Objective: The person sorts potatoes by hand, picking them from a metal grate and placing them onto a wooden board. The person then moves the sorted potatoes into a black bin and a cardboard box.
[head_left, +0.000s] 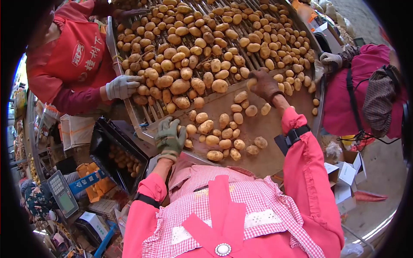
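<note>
My left hand (169,138), in a green glove, lies palm down at the near left edge of the sorting table (275,129). Its fingers are apart, and potatoes lie just beyond the fingertips and beside the thumb. In a dark brown glove, my right hand (265,87) reaches over the far side of the bare sheet, its fingers closed around a potato (251,83). Between my hands, several loose potatoes (224,120) are scattered over the flat sheet. A thick heap of potatoes (180,86) covers the slatted part behind.
At the left, a co-worker's white-gloved hand (123,87) touches the heap. Another person's gloved hand (330,62) rests by the right rim. A black crate (112,139) with potatoes stands tilted below left, near a scale (63,193). White boxes (344,176) lie at right.
</note>
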A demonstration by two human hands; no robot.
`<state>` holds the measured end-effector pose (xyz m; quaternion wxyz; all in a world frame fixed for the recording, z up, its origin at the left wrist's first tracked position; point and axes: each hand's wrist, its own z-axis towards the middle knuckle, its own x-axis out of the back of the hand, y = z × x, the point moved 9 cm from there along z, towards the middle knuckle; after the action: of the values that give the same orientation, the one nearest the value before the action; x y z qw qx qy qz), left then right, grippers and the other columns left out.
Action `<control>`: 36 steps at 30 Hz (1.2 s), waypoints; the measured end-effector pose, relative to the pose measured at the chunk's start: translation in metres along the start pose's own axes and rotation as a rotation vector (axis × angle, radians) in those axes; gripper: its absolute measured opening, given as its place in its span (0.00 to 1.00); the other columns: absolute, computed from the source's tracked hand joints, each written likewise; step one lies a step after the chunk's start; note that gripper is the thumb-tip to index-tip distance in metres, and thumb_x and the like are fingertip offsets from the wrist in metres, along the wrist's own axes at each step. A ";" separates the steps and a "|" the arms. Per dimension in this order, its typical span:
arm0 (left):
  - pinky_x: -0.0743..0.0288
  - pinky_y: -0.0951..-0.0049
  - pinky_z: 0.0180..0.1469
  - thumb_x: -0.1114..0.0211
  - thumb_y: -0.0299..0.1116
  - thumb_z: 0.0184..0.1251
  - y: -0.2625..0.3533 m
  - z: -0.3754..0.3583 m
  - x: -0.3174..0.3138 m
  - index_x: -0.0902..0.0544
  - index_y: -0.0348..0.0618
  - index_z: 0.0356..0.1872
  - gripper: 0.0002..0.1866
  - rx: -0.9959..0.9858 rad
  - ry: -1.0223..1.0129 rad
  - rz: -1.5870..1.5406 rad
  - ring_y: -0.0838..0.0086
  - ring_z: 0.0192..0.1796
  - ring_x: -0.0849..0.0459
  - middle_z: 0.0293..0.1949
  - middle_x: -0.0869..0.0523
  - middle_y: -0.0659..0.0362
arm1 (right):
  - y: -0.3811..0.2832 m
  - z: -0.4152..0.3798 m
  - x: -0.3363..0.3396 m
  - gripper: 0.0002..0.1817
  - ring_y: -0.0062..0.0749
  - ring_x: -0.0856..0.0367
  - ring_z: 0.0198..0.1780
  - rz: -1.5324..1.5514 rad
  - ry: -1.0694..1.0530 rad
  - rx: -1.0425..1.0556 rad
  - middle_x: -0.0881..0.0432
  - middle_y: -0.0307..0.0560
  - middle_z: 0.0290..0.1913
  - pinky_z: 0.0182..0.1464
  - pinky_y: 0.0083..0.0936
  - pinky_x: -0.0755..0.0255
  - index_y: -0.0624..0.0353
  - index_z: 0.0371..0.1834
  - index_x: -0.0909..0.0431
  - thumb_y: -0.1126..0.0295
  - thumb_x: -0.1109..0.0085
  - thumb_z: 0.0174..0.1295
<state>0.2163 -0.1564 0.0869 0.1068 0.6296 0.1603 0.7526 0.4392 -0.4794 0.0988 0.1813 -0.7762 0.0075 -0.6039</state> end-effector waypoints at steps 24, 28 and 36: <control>0.27 0.54 0.62 0.32 0.40 0.64 0.015 -0.008 0.006 0.13 0.43 0.49 0.16 -0.103 0.124 0.006 0.51 0.60 0.20 0.54 0.16 0.48 | -0.115 -0.062 -0.069 0.32 0.51 0.16 0.56 -0.203 -0.129 0.307 0.14 0.53 0.53 0.59 0.40 0.23 0.50 0.51 0.12 0.46 0.22 0.43; 0.26 0.59 0.58 0.32 0.34 0.64 0.046 -0.014 0.012 0.11 0.40 0.46 0.13 0.011 0.202 -0.279 0.55 0.52 0.16 0.48 0.13 0.50 | -0.063 -0.099 -0.071 0.25 0.29 0.16 0.52 1.095 -0.164 -0.029 0.12 0.42 0.50 0.55 0.29 0.23 0.57 0.50 0.13 0.51 0.25 0.57; 0.21 0.58 0.62 0.47 0.64 0.74 0.173 -0.040 -0.082 0.30 0.57 0.70 0.32 0.861 -0.893 -2.359 0.62 0.64 0.22 0.66 0.24 0.53 | -0.121 -0.173 -0.034 0.33 0.41 0.23 0.65 0.480 0.060 0.249 0.22 0.50 0.63 0.66 0.35 0.28 0.55 0.65 0.22 0.54 0.25 0.58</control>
<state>0.1989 -0.3506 0.0702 0.5272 0.2893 0.7808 -0.1694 0.2423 -0.4058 0.1377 0.4129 -0.7055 0.1225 -0.5627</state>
